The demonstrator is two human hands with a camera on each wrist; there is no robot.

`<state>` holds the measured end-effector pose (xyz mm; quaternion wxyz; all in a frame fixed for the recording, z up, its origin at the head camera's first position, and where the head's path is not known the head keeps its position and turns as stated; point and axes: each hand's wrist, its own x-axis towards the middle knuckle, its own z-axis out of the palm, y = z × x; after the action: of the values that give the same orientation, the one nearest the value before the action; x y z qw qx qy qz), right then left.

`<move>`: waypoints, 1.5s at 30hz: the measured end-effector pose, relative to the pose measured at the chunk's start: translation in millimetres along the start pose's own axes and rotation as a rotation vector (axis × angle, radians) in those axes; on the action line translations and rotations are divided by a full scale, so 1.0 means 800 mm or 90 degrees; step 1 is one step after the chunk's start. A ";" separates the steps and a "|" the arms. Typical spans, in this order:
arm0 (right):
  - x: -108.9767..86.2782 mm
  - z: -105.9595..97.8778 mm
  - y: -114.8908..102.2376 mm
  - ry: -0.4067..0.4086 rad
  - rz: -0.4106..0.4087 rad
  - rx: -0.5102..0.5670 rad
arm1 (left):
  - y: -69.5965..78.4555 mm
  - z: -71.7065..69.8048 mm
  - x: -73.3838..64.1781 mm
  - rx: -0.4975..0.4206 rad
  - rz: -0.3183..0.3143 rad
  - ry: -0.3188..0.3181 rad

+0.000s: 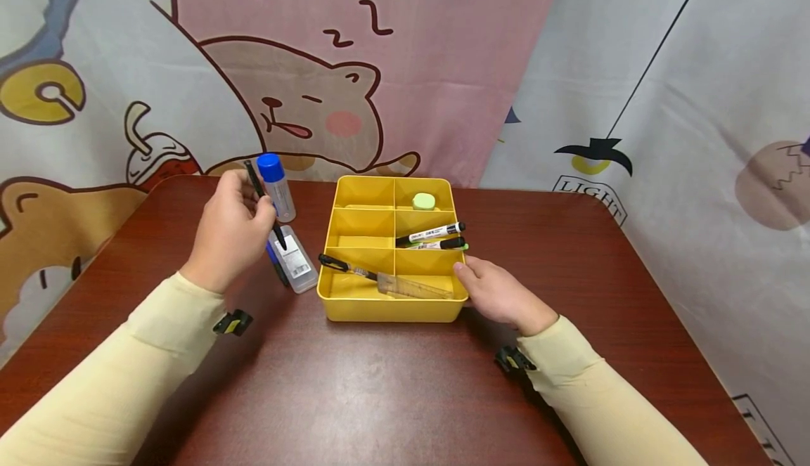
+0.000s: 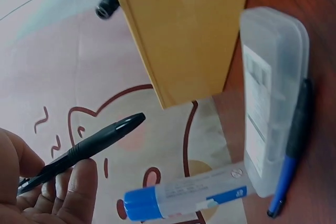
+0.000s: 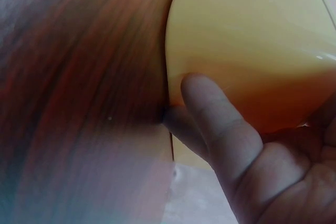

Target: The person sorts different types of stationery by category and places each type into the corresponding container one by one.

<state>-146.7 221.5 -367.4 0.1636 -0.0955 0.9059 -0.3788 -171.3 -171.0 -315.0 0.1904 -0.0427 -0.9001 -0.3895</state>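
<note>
Above the left part of the table, my left hand (image 1: 233,227) pinches a black pen (image 2: 105,139) between thumb and fingers, its lower end slanting down to the right. Right of it stands a yellow divided box (image 1: 392,310). My right hand (image 1: 500,290) grips the box's front right corner, thumb at the rim and fingers along the outer wall (image 3: 247,30). Inside the front section lie a black-capped pen (image 1: 335,263) and a clear ruler (image 1: 414,287). Two white-and-black markers (image 1: 436,233) rest in the middle right compartment, a pale green item (image 1: 423,202) in the back right one.
Left of the box lies a clear plastic case (image 1: 302,269) with a white label. A blue-and-black pen (image 2: 294,145) lies along its side. Behind the case is a blue-capped glue stick (image 1: 281,195). A printed cloth (image 1: 443,65) hangs behind the brown table (image 1: 380,396).
</note>
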 end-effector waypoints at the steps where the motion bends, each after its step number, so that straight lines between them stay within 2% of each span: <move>1: 0.000 0.000 0.000 0.001 0.000 -0.002 | 0.002 0.001 -0.001 -0.008 0.003 0.001; 13: 0.000 -0.001 0.000 -0.002 0.003 -0.005 | 0.020 0.007 -0.011 -0.053 0.020 -0.002; 25: -0.001 -0.001 0.000 0.006 -0.004 -0.031 | 0.029 0.014 -0.017 -0.069 0.075 0.002; 32: -0.001 -0.001 -0.001 0.002 0.002 -0.012 | 0.033 0.019 -0.022 -0.089 0.100 -0.007; 45: -0.001 -0.001 -0.001 0.002 0.006 -0.011 | 0.038 0.017 -0.026 -0.095 0.113 0.033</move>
<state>-146.3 221.2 -366.2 0.1629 -0.0919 0.9097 -0.3707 -149.2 -138.6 -310.1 0.2432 -0.1262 -0.8560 -0.4383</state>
